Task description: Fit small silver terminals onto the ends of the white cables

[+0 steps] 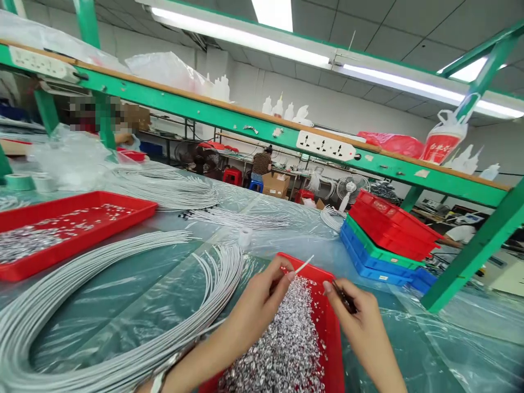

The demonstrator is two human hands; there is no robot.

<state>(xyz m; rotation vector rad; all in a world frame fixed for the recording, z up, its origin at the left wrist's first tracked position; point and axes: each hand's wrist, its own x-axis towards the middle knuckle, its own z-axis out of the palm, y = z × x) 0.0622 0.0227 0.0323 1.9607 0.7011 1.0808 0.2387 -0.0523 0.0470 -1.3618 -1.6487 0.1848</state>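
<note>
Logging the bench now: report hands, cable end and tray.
Left hand pinching white cable end. Right hand gripping dark tool. Both over red tray of silver parts. Nothing between.

Far left, a second red tray [82,218] scattered with small metal bits — beside it, tape rolls [30,182] and crumpled clear plastic bags [71,158]. To the right, stacked red, green and blue bins [382,240]. Overhead, a green shelf rail [245,123] carrying a white power strip [325,146], squeeze bottles [286,109] — and a red-and-white cup [444,142].

A factory assembly floor: green workbench frames [254,128], stacked bins [385,234], cable bundles [123,305].
</note>
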